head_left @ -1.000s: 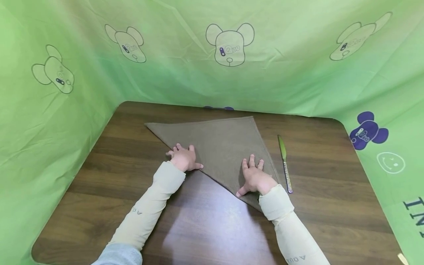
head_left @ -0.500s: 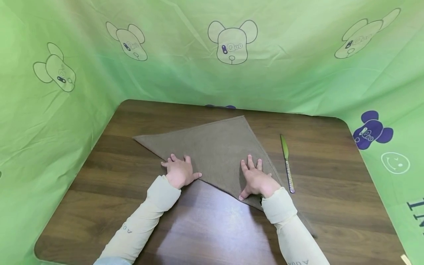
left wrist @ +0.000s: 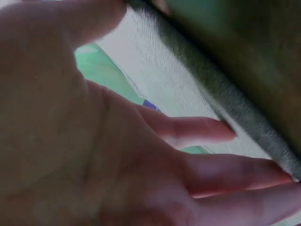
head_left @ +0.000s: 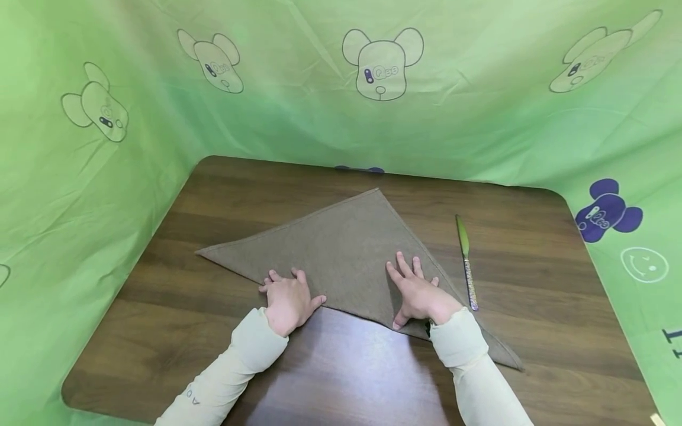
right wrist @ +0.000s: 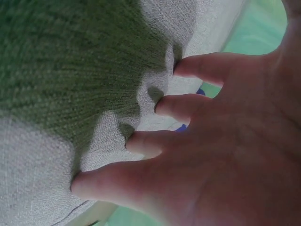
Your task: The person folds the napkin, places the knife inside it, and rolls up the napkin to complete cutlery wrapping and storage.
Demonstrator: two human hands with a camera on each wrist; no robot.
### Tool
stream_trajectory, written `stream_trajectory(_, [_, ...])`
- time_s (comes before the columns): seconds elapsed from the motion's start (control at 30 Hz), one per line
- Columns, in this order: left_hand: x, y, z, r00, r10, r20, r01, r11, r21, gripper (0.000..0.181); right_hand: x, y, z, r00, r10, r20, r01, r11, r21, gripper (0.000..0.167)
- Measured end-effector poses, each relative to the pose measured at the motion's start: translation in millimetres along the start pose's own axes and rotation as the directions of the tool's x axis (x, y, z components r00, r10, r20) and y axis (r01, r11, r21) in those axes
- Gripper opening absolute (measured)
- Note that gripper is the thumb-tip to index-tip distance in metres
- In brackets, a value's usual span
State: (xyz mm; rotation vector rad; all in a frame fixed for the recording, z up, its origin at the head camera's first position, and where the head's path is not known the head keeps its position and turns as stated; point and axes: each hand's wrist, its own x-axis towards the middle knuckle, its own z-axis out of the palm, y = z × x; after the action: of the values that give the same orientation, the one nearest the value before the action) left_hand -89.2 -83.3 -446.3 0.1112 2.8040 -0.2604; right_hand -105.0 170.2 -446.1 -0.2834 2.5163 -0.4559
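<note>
A grey-brown cloth, folded into a triangle, lies on the wooden table with its long folded edge toward the person. Near the left part of that edge, my left hand rests with fingers spread, the fingertips on the cloth. My right hand presses on the right part of the cloth, fingers spread and thumb at the fold. In the right wrist view the fingertips push into the cloth. The left wrist view shows the fingers along the cloth's edge. My right forearm covers part of the cloth's right side.
A table knife with a patterned handle lies just right of the cloth. The brown wooden table has rounded corners. Green fabric printed with bear heads hangs around its back and sides.
Both hands have slid the cloth round on the table: its left corner came nearer the person and its right corner emerged past my right forearm. The knife stays put.
</note>
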Motion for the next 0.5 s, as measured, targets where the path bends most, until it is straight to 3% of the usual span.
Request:
stream_trajectory(0.23, [-7.4, -6.1, 5.4, 1.0, 0.022, -0.007, -0.022, 0.999, -0.027, 0.08, -1.7, 3.2, 0.9, 1.0, -0.03, -0.009, 0.03, 0.999, -0.011, 0.129])
stream_trajectory(0.33, [-10.2, -16.4, 8.9, 0.992, 0.05, -0.116, -0.057, 0.997, -0.054, 0.069, -2.5, 4.3, 1.9, 0.999, -0.04, -0.015, 0.04, 0.999, -0.006, 0.128])
stream_trajectory(0.4, [-9.8, -26.0, 13.0, 0.974, 0.069, -0.216, -0.089, 0.992, -0.085, 0.059, -4.2, 4.9, 2.7, 0.999, -0.044, -0.025, 0.044, 0.999, -0.001, 0.126])
stream_trajectory(0.5, [-4.3, -45.4, 23.0, 0.927, 0.103, -0.36, -0.165, 0.975, -0.147, 0.049, -9.9, 5.3, 4.2, 0.997, -0.039, -0.061, 0.039, 0.999, -0.014, 0.122])
